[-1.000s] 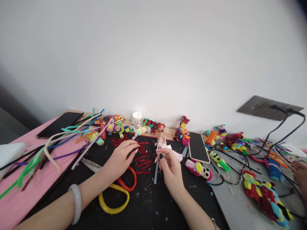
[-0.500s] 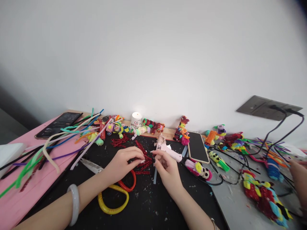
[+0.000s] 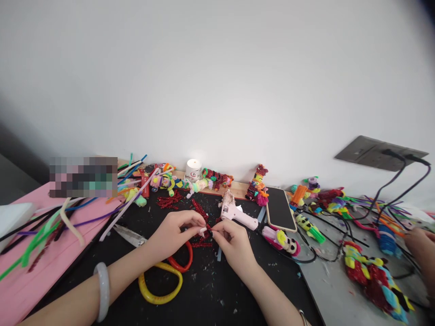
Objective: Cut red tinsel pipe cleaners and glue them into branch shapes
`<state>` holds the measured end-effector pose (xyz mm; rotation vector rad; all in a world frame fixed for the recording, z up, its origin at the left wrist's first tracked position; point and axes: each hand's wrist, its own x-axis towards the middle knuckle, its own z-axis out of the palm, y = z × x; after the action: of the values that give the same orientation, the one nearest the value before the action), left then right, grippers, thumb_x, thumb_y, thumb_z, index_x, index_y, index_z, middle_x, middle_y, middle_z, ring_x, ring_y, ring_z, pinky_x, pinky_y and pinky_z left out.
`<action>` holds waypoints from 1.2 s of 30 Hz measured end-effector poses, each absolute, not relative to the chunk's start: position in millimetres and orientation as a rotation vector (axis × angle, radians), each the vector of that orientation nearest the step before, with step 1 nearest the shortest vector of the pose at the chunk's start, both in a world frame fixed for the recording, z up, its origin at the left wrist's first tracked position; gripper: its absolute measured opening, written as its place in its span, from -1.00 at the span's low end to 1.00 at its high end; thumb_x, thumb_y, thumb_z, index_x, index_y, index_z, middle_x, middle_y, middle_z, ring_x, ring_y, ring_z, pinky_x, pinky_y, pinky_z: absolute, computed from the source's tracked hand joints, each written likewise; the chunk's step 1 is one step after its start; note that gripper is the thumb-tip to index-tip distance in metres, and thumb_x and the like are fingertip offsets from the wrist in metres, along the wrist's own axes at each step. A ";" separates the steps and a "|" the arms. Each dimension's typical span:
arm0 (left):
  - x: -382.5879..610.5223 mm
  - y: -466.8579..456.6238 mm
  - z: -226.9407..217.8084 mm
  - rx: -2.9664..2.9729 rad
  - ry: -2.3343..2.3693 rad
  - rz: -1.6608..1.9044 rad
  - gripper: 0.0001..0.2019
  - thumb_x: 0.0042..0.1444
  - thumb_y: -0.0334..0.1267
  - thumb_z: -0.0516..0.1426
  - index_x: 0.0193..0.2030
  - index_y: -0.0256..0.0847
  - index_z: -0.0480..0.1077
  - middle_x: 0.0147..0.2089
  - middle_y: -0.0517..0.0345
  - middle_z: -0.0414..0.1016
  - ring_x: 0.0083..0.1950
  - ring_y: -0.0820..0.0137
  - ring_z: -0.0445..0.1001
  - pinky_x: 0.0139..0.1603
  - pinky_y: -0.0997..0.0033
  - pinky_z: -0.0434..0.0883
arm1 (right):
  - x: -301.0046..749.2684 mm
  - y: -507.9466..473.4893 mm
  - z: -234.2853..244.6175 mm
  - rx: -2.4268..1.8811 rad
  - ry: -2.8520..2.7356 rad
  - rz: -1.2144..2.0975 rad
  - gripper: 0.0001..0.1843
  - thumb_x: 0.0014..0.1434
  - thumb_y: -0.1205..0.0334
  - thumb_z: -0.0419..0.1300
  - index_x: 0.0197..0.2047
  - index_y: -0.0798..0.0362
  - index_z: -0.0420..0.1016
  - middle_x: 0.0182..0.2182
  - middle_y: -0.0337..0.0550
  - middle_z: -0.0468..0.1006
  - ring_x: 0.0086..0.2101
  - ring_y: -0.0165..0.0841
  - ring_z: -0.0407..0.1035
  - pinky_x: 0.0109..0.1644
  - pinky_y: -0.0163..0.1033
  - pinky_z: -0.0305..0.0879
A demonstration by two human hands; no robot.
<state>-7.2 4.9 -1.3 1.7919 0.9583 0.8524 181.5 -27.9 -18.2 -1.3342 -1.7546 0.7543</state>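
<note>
My left hand (image 3: 176,233) and my right hand (image 3: 231,242) meet over the black mat (image 3: 210,290), both pinching a red glittery pipe-cleaner piece (image 3: 206,229) between their fingertips. More red glittery pieces (image 3: 168,201) lie on the mat just beyond the hands. A white bangle (image 3: 103,290) sits on my left wrist. The pink glue gun (image 3: 236,215) lies on the mat just behind my right hand, with a clear glue stick (image 3: 219,253) partly hidden under that hand.
Scissors with yellow and red handles (image 3: 163,280) lie under my left forearm. Loose pipe cleaners (image 3: 68,213) cover the pink board at left. A lit candle (image 3: 193,170), small figures, a phone (image 3: 280,209) and cables lie along the back. Another person's hand (image 3: 421,251) is at right.
My right hand left the glue stick and moved left to meet my left hand. My left hand lifted a red piece from the mat, and both now pinch it.
</note>
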 end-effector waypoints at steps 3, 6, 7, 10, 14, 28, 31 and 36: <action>-6.0 4.7 -1.6 1.647 0.948 0.848 -0.97 0.08 -0.35 0.15 -0.32 -0.24 0.39 -0.41 0.19 0.53 -0.38 0.42 0.52 -0.32 0.48 0.42 | 181.4 -29.2 -17.5 -1.363 -1.757 0.760 -0.85 0.10 0.36 0.13 -0.48 0.08 0.44 -0.59 -0.30 0.32 -0.55 -0.45 0.16 -0.47 -0.37 0.06; -4.8 5.6 -1.3 1.585 0.953 0.853 -0.96 0.07 -0.34 0.15 -0.34 -0.24 0.35 -0.47 0.21 0.51 -0.41 0.42 0.51 -0.32 0.46 0.43 | 181.0 -30.0 -15.9 -1.371 -1.729 0.791 -0.83 0.13 0.32 0.10 -0.48 0.08 0.40 -0.58 -0.29 0.34 -0.55 -0.45 0.18 -0.47 -0.37 0.08; -4.6 6.0 -1.1 1.575 0.956 0.855 -0.95 0.07 -0.34 0.15 -0.35 -0.24 0.35 -0.48 0.22 0.50 -0.42 0.42 0.50 -0.32 0.45 0.43 | 180.9 -30.3 -15.5 -1.369 -1.711 0.812 -0.83 0.14 0.31 0.09 -0.48 0.08 0.39 -0.58 -0.29 0.35 -0.56 -0.45 0.19 -0.48 -0.37 0.09; -4.5 7.0 -0.4 1.551 0.963 0.875 -0.93 0.08 -0.31 0.16 -0.32 -0.25 0.34 -0.46 0.22 0.48 -0.41 0.43 0.51 -0.30 0.43 0.44 | 180.3 -30.5 -14.8 -1.340 -1.630 0.905 -0.84 0.16 0.28 0.07 -0.46 0.07 0.35 -0.59 -0.29 0.36 -0.57 -0.45 0.23 -0.47 -0.37 0.13; -5.6 6.5 -0.4 1.536 0.949 0.891 -0.85 0.12 -0.26 0.13 -0.20 -0.26 0.34 -0.38 0.17 0.50 -0.39 0.42 0.52 -0.28 0.41 0.45 | 179.0 -29.3 -13.6 -1.220 -1.446 1.107 -0.86 0.17 0.21 0.07 -0.40 0.05 0.29 -0.59 -0.28 0.43 -0.57 -0.43 0.29 -0.48 -0.36 0.18; -7.3 0.4 0.9 1.899 0.867 0.604 -0.81 0.23 -0.29 -0.01 -0.32 -0.24 0.39 -0.49 0.29 0.38 -0.55 0.54 0.36 -0.43 0.58 0.30 | 175.3 -28.8 -6.8 -1.097 -1.306 1.358 -0.90 0.05 0.24 0.15 -0.33 0.07 0.37 -0.57 -0.29 0.46 -0.63 -0.50 0.21 -0.56 -0.38 0.11; -7.2 0.7 1.5 1.957 0.869 0.560 -0.77 0.26 -0.30 -0.05 -0.34 -0.24 0.38 -0.52 0.31 0.36 -0.57 0.55 0.33 -0.42 0.58 0.28 | 175.7 -29.0 -7.8 -1.085 -1.319 1.344 -0.90 0.05 0.24 0.15 -0.33 0.06 0.39 -0.55 -0.28 0.46 -0.61 -0.49 0.24 -0.56 -0.39 0.11; -7.6 2.2 1.8 2.062 0.894 0.591 -0.77 0.26 -0.32 -0.04 -0.35 -0.23 0.39 -0.43 0.24 0.43 -0.41 0.49 0.38 -0.35 0.56 0.27 | 176.2 -29.1 -6.9 -1.093 -1.374 1.305 -0.90 0.08 0.24 0.13 -0.32 0.06 0.41 -0.51 -0.25 0.50 -0.57 -0.45 0.30 -0.50 -0.35 0.22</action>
<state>-7.6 2.2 1.8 2.0624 0.8942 0.5910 176.2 -29.1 -6.9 -1.0931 -1.3742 1.3047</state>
